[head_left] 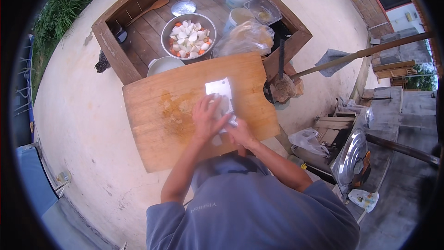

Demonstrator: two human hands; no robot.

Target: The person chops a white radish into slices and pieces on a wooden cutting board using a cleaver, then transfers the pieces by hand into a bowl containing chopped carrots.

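On the wooden cutting board [180,86], my right hand [242,133] grips the handle of a cleaver, whose wide metal blade [222,86] points away from me. My left hand [205,116] lies beside the blade, its fingers spread over white vegetable [224,106]. Those fingers hide part of the vegetable and the blade. A loose pale piece [216,140] sits on the board near my wrists. Wet orange-brown stains mark the board left of my hands.
Beyond the board, a wood-framed table [145,38] bears a metal bowl [163,41] of white and orange vegetable chunks, a white bowl [165,65], a wooden spatula [158,4], several jars and a plastic bag [246,40]. A long wooden pole [364,52] and a metal lid [350,159] are at right.
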